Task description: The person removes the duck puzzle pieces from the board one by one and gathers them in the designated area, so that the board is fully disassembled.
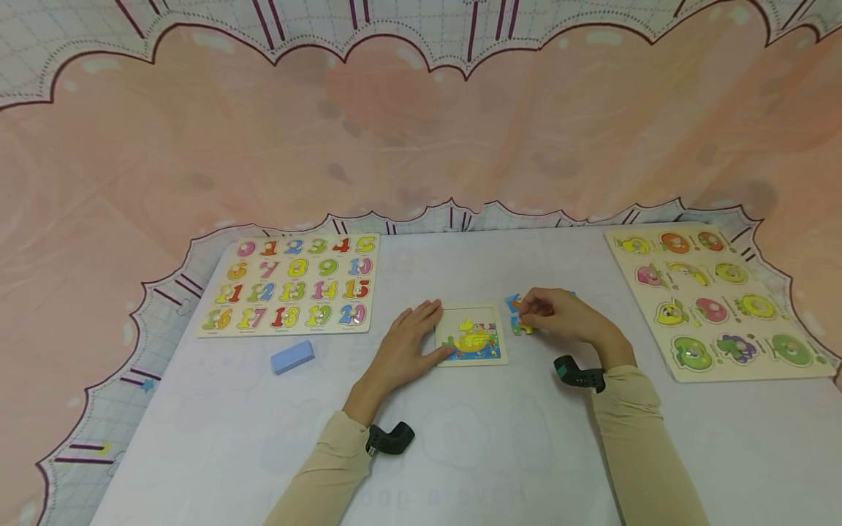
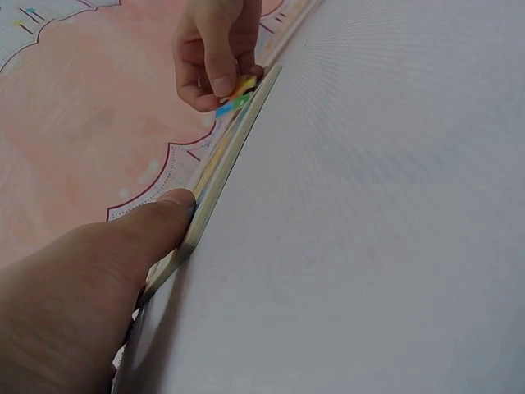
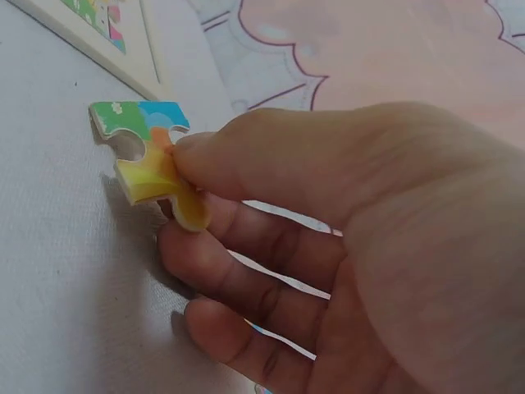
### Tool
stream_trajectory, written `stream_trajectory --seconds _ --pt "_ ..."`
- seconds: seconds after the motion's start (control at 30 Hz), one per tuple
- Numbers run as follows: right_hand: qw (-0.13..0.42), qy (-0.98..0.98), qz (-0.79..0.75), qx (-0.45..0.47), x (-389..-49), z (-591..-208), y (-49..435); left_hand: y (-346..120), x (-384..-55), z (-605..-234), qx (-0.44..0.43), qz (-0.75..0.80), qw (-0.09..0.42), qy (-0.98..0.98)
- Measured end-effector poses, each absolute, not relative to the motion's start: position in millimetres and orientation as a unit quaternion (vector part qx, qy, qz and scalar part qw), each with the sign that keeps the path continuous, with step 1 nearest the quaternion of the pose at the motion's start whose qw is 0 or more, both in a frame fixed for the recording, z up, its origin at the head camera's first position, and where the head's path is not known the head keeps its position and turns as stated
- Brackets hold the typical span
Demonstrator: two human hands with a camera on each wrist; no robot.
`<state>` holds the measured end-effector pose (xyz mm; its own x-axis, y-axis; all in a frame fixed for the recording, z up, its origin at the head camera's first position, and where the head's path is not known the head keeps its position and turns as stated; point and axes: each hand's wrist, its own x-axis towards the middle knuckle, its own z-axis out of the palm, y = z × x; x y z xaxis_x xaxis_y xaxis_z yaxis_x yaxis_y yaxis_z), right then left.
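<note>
A small jigsaw tray (image 1: 471,361) with a pale wooden frame lies in the middle of the table, its lower part filled with a yellow duck picture on blue. My left hand (image 1: 408,343) rests at the tray's left side, fingers extended on the table and thumb (image 2: 168,215) on the frame's near corner. To the right of the tray, my right hand (image 1: 569,315) pinches a jigsaw piece (image 3: 148,164) between thumb and fingers. The piece is green, blue, orange and yellow and stands tilted. Other blue bits of jigsaw show around the right hand, partly hidden by it.
A number puzzle board (image 1: 294,330) lies at the back left, with a blue block (image 1: 292,357) in front of it. At the right lies a fruit puzzle board (image 1: 684,288). Cloud-patterned cloth (image 1: 395,146) hangs behind the white table (image 1: 460,453).
</note>
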<state>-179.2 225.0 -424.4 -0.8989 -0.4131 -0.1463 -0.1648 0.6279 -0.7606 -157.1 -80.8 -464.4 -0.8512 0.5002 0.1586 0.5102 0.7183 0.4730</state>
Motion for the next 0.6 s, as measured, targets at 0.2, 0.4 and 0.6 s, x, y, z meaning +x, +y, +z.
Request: stream_trajectory --seconds 0.2,0.4,0.6 --pt "0.145 0.901 -0.378 -0.157 -180.7 -428.2 225.4 -80.9 -157.3 -464.4 -0.275 -0.262 0.013 -0.925" --pt "0.145 0.904 -0.372 -0.154 -181.5 -429.6 225.0 -81.2 -157.5 -465.3 -0.276 -0.264 0.016 -0.924" --pt "0.142 0.904 -0.373 -0.153 -180.7 -429.7 223.9 -81.5 -157.1 -464.6 -0.276 -0.265 0.013 -0.924"
